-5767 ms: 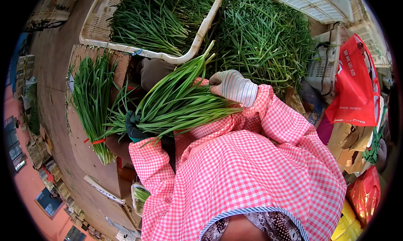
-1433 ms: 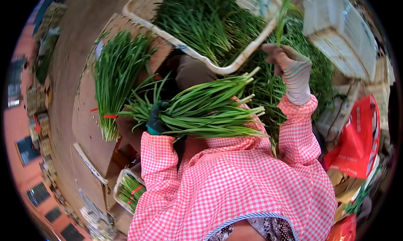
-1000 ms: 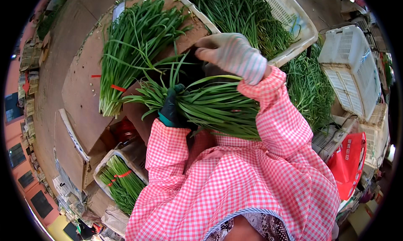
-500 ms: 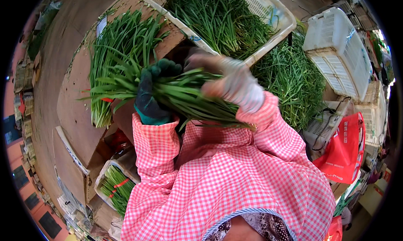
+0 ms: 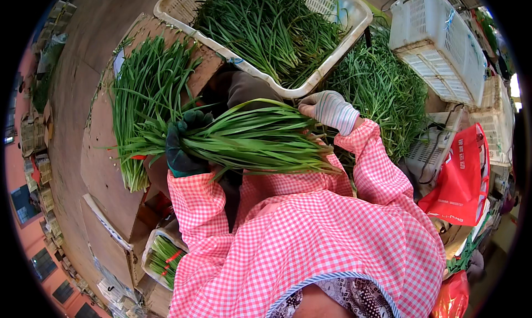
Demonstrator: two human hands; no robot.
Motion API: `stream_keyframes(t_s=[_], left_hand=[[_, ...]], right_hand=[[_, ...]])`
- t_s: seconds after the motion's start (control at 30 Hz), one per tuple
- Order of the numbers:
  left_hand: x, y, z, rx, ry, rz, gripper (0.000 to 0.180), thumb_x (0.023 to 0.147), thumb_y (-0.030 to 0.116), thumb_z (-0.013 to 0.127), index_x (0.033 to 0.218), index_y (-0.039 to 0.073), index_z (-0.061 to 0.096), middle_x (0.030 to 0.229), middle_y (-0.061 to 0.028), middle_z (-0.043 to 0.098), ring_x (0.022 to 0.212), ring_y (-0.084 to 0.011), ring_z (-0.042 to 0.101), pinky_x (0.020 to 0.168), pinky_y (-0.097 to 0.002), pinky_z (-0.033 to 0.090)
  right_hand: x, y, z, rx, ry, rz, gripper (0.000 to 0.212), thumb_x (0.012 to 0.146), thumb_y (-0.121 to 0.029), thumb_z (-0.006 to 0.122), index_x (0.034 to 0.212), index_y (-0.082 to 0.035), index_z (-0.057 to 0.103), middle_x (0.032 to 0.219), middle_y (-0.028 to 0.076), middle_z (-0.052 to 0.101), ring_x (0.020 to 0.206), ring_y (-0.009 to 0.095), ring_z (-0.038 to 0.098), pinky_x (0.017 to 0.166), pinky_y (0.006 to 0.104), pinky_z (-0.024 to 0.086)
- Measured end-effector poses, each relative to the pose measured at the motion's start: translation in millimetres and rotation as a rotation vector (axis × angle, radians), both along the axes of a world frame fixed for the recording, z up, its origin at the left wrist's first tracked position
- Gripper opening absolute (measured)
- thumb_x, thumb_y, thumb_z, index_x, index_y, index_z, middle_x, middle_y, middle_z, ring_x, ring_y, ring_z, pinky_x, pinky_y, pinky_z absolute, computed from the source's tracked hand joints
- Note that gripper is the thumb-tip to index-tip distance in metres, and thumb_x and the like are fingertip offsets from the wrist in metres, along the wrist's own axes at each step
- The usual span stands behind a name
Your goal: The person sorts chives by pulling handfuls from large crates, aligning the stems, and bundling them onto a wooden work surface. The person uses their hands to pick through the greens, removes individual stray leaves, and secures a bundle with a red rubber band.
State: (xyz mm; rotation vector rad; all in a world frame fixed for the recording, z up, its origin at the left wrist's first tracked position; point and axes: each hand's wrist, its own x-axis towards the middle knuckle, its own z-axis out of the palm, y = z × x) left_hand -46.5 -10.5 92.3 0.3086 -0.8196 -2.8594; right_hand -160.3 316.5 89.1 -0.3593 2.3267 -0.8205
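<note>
My left hand [image 5: 185, 146], in a dark green glove, is closed round a bunch of garlic chives [image 5: 255, 138]. The bunch lies sideways above my lap, its long green leaves fanning out to the right. My right hand [image 5: 330, 110], in a striped pale glove with bare fingertips, is at the upper right end of the bunch. Its fingers are closed at the end of a yellowish-green chive leaf [image 5: 257, 101]. Beyond my left hand, a pile of chives [image 5: 147, 91] rests on a brown board [image 5: 100, 163], with a bit of red at its lower part.
A white plastic crate [image 5: 363, 19] of loose chives stands ahead. More greens [image 5: 382, 91] are heaped right of it, beside an upturned white crate [image 5: 438, 41] and a red bag [image 5: 457, 177]. At lower left, a small box [image 5: 147, 261] holds chives tied with red bands.
My right hand has moved from over the middle of the bunch, where it was blurred, out to its right end. The bunch has spread into a wider fan. My left hand keeps its hold.
</note>
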Motion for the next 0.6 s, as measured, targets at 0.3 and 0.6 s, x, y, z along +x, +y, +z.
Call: stream_keyframes(t_s=[0.3,0.6], left_hand=[[8.6,1.2,-4.3,-0.053,-0.101,0.046,0.027,0.093,0.031,0.048,0.093,0.007,0.06,0.107,-0.014,0.063,0.102,-0.0306,0.058,0.092,-0.0516,0.045],[18.5,13.9,3.3,-0.065,-0.256,0.089,0.033,0.092,0.033,0.047,0.105,0.004,0.059,0.103,-0.0132,0.063,0.093,-0.0276,0.059,0.084,-0.0451,0.05]], right_hand=[[25.1,18.7,20.7,-0.154,-0.122,-0.139,0.052,0.076,-0.015,0.066,0.124,0.001,0.052,0.078,0.004,0.064,0.068,0.01,0.058,0.066,0.0239,0.048],[66.6,31.1,10.0,-0.37,-0.33,-0.286,0.059,0.073,-0.014,0.065,0.128,0.0,0.049,0.091,0.005,0.067,0.08,0.011,0.06,0.072,0.0247,0.049]])
